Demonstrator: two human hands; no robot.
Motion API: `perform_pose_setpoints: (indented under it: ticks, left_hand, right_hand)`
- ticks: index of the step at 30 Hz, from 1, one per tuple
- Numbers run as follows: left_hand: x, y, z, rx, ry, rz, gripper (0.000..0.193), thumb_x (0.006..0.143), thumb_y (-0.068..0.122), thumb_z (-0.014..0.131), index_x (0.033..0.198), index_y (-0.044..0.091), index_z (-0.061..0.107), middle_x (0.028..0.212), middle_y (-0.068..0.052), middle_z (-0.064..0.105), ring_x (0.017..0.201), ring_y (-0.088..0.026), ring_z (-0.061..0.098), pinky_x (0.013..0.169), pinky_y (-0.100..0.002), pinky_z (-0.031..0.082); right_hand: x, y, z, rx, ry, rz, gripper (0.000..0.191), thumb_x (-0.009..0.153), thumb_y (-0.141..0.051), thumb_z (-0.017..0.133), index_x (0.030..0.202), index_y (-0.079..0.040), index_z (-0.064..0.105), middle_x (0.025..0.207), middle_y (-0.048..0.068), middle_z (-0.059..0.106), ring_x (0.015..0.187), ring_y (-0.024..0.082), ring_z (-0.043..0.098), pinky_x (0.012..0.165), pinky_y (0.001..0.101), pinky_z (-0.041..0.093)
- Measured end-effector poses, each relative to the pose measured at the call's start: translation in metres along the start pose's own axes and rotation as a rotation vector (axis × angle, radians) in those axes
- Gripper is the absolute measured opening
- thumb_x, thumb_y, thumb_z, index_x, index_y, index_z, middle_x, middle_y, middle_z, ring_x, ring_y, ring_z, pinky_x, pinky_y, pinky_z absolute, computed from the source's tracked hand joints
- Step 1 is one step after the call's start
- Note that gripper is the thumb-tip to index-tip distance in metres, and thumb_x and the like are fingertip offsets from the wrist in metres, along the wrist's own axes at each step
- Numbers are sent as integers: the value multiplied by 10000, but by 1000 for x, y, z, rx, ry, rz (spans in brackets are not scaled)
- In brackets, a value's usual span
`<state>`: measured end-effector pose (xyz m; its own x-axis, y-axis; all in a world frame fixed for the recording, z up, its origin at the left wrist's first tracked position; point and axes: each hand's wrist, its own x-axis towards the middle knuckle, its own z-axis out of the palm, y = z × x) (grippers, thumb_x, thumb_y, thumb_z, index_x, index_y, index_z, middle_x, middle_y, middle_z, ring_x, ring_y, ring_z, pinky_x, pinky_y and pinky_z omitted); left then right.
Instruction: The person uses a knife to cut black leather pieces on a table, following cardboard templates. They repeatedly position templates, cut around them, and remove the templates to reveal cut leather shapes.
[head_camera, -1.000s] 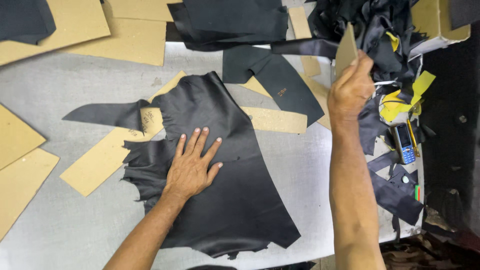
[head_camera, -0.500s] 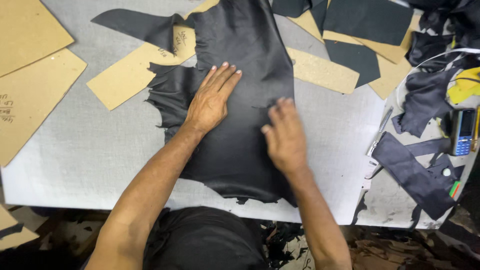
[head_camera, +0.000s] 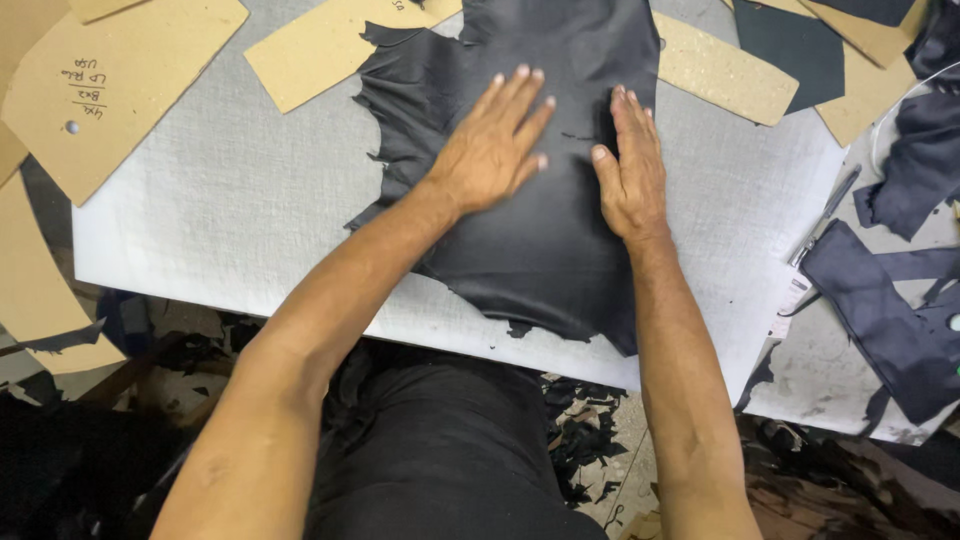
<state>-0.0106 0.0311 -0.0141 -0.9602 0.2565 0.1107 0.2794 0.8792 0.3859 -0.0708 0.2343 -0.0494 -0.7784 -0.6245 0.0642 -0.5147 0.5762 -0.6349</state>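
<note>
Smoothing looks like the step in hand: left hand (head_camera: 492, 150) and right hand (head_camera: 628, 170) both lie open, palms flat, on the black leather hide (head_camera: 540, 250), which is spread on the grey worktop (head_camera: 230, 210). Cardboard patterns (head_camera: 320, 45) lie just beyond the hide; laying one on would want it flat.

Black leather hide (head_camera: 545, 255) on white cutting board (head_camera: 220, 200); left hand (head_camera: 490, 150) and right hand (head_camera: 630, 170) flat on it; cardboard patterns (head_camera: 330, 45) around.
</note>
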Motion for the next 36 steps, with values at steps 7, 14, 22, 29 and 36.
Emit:
perform_pose_setpoints:
  ticks: [7, 14, 22, 29, 36]
  left_hand:
    - [-93, 80, 33, -186, -355, 500, 803, 906, 629, 521, 1523, 127, 407, 1633, -183, 256, 1526, -328, 198, 1249, -518, 127]
    - [-113, 89, 51, -287, -396, 161, 364, 1055, 431, 552, 1083, 101, 704, 1640, -68, 432, 1605, -217, 301, 1364, -446, 189]
    - [-131, 40, 20, 22, -122, -269, 874, 886, 644, 542, 1534, 79, 383, 1634, -229, 232, 1530, -367, 176, 1216, -557, 135]
    - [-159, -3, 11, 210, 26, -535, 872, 925, 667, 460, 1564, 76, 401, 1661, -230, 285, 1570, -375, 211, 1241, -651, 98]
    - [-148, 2, 5, 204, 36, -532, 853, 915, 659, 476, 1540, 81, 422, 1645, -232, 291, 1550, -364, 209, 1228, -640, 84]
  right_hand:
    - [-2, -5, -9, -23, -26, -63, 575, 1089, -379, 491, 1549, -35, 480, 1668, 158, 383, 1587, 323, 264, 1318, 505, 140]
    - [-2, -23, 4, -345, -102, -98, 662, 1044, -452, 583, 1551, -38, 481, 1675, 266, 292, 1564, 422, 207, 1278, 556, 135]
    - [-17, -26, -6, -429, -87, -74, 778, 937, -527, 622, 1530, -52, 453, 1621, 282, 274, 1511, 443, 204, 1217, 582, 126]
    - [-11, 53, -105, -580, 627, 41, 319, 1044, -204, 676, 1278, 14, 669, 1334, 208, 667, 1222, 380, 635, 1070, 473, 477]
    - [23, 118, -176, 59, 706, 826, 304, 862, -208, 806, 950, 65, 705, 948, 210, 725, 811, 319, 672, 789, 442, 513]
